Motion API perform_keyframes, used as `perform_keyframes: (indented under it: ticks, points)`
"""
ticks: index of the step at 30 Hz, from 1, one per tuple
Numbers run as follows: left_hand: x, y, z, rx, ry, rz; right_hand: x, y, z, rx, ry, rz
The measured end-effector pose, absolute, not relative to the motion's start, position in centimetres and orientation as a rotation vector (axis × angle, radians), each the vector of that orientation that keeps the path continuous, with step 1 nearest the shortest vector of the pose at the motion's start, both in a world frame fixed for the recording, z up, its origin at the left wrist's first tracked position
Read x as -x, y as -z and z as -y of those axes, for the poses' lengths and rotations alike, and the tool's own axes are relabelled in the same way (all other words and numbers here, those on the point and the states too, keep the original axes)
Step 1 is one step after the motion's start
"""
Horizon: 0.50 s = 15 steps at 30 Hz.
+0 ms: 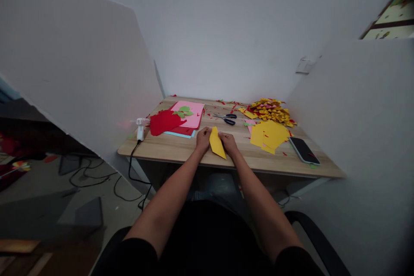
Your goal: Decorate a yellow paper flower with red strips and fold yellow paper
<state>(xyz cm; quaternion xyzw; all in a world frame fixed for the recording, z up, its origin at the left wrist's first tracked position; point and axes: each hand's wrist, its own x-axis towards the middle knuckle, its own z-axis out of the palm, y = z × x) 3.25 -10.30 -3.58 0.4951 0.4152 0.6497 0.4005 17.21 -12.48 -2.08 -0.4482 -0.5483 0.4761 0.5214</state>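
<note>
A piece of yellow paper (217,143), which looks folded, is held upright over the table's front edge. My left hand (203,139) grips its left side with the fingers closed. On its right side, my right hand (228,141) pinches the same paper near the top. Beyond both hands lies a pair of scissors (227,118) with dark handles, blades apart and pointing left. To the right are flat yellow paper sheets (271,134), overlapping one another. Behind those rises a pile of yellow and red paper scraps (273,111).
Pink sheets (194,114), red paper (164,121) and green cut pieces (183,112) lie on the table's left. A phone (304,150) rests at the right front. A white plug-like device (140,128) with a black cable sits at the left edge. Partition panels flank the table (246,155).
</note>
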Motion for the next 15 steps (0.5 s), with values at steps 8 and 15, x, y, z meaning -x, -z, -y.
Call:
perform_keyframes:
  ticks: [8,15]
  points:
    - [-2.6,3.8,9.3,-1.041,-1.830,-1.155,-16.7,2.0,13.0,1.097,-1.152,1.419]
    - [-2.5,3.3,9.3,-0.930,-1.897,-1.207,-17.3,2.4,12.7,1.088,-1.002,1.191]
